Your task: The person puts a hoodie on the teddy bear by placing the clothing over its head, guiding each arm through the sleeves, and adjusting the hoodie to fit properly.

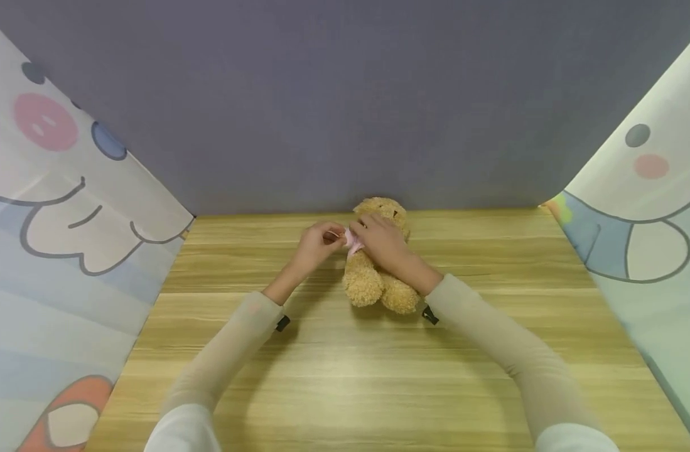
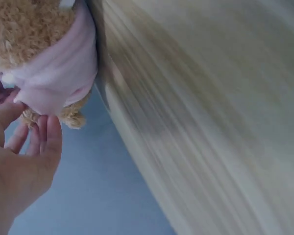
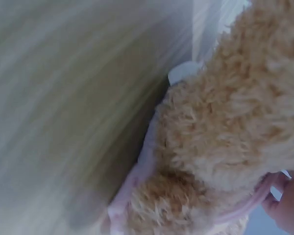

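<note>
A curly tan teddy bear lies on its back on the table, legs toward me. It wears a pink garment round its body. At the bear's left side in the head view, my left hand pinches the garment's edge between thumb and fingers, close to a small furry paw. My right hand lies across the bear's chest and covers much of it. In the right wrist view, the fingers of that hand hold the pink cloth beyond the bear's fur. A white tag sticks out near the bear's lower end.
The wood-grain table stretches out in front of the bear. Right behind the bear's head rises a grey wall panel. Cartoon-printed curtains hang along both sides. A small black piece shows by each sleeve.
</note>
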The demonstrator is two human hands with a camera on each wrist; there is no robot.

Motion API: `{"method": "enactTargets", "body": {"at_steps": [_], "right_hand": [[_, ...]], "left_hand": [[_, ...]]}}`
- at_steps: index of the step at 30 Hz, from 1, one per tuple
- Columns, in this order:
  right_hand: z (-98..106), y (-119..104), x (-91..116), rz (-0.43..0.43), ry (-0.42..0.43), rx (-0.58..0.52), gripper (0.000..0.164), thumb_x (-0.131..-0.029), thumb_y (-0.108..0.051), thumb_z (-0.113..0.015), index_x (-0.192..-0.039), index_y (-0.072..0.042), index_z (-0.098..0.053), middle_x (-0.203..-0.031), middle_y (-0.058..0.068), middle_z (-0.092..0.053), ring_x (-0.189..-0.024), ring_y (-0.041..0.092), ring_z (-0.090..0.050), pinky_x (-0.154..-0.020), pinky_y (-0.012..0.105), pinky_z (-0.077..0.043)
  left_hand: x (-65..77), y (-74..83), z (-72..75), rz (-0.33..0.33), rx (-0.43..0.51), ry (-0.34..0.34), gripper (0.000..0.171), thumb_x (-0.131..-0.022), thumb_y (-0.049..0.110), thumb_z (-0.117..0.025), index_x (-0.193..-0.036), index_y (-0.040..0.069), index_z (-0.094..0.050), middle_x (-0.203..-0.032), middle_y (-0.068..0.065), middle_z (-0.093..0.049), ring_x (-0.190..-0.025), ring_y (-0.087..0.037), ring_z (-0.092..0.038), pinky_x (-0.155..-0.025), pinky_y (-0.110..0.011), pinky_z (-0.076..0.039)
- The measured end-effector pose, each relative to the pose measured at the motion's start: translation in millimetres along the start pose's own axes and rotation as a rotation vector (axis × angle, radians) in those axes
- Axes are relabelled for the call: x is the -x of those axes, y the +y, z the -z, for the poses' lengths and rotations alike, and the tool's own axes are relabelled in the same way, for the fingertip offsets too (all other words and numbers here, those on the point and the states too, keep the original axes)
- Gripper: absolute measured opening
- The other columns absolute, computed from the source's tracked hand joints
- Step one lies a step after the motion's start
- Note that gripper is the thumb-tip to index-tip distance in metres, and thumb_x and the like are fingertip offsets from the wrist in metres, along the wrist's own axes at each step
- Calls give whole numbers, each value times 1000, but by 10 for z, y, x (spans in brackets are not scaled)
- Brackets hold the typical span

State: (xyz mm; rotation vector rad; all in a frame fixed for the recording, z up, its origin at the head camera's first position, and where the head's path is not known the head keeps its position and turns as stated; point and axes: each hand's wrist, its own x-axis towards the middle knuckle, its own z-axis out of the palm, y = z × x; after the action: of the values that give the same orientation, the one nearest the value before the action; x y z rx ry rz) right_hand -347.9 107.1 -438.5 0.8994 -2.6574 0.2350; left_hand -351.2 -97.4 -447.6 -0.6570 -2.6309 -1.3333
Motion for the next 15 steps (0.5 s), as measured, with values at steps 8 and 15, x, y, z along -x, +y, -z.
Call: {"method": "enactTargets", "body": {"at_steps": [8,15], "right_hand": [[-83,99,78,166,95,-275,14,-91,-20,-75,-94,-9,-68,-93,5,-65,-87,20,-62,-79,34,-55],[39,154,218,421,-6,-417,10,-94,-4,-70,-87,-12,-68,-93,0,-69,-96,18,-66,-93,33,-54]], "left_hand": [[-52,74,-97,-33,-233,-49,19,-92,13,-77,-103,-1,-71,-101,-14,-72,-84,-21,-70,-72,-28,-58],[-112,-9,-33,21,-221,-101,16,-87,-6,-65,-100,1,-71,-83,-9,-68,-63,-14,-50,-58,-26,-43]]}}
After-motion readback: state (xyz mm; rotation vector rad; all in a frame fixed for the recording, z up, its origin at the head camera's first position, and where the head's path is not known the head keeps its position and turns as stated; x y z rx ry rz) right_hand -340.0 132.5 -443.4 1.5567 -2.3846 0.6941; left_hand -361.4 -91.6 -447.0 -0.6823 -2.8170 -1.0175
